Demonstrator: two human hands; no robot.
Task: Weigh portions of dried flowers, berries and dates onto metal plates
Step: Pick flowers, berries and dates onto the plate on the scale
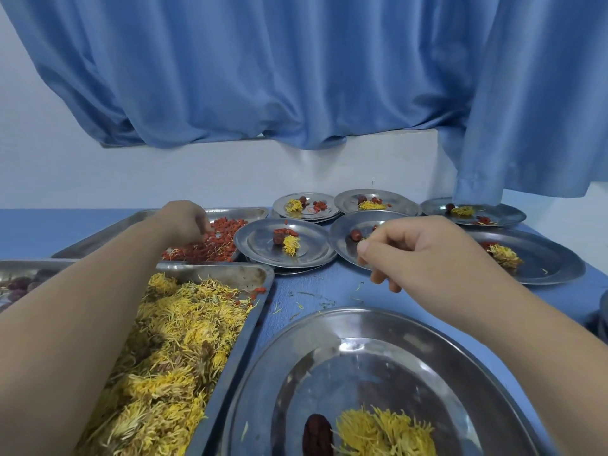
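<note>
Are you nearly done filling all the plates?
Nearly. The far plates already hold flowers, dates and berries. Right now the left hand is in the berries tray, while the right hand hovers above one far plate. Left to do: the near plate has flowers and a date but no berries.

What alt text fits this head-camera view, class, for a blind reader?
A person's left hand reaches into red berries in a far tray, while the right hand hovers over a blue table of portioned metal plates; the nearest plate lacks berries.
</note>
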